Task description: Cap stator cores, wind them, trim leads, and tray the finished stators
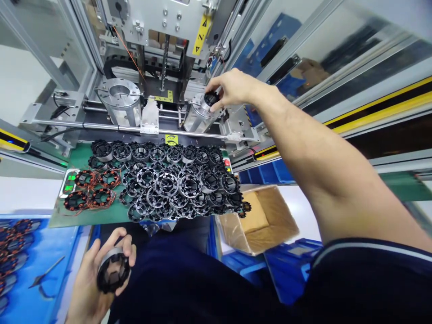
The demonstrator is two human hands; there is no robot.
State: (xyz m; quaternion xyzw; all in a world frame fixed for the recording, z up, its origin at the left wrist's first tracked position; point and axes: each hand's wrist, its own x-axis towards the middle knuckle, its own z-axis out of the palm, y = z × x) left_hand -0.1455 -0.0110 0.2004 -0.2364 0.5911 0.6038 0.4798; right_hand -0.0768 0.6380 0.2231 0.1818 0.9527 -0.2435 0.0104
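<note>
My left hand (97, 274) is low at the left, its fingers curled round a motor stator core (114, 271) with a silver rim and black insulator. Farther off, my right hand (229, 90) grips another black stator core (211, 100) at the top of the right metal fixture (199, 118). Whether that core is seated or just above the fixture I cannot tell. The left metal fixture (120, 101) has an open round top. Between my hands, stacked bare stator cores (167, 182) cover much of the green work surface (84, 219).
Several copper-wound stators (103, 196) lie at the left of the green surface. A cardboard box (266, 220) stands at the right, near blue bins (286, 270). A blue tray (43, 288) with wound stators is at lower left. A metal rail (128, 129) crosses before the fixtures.
</note>
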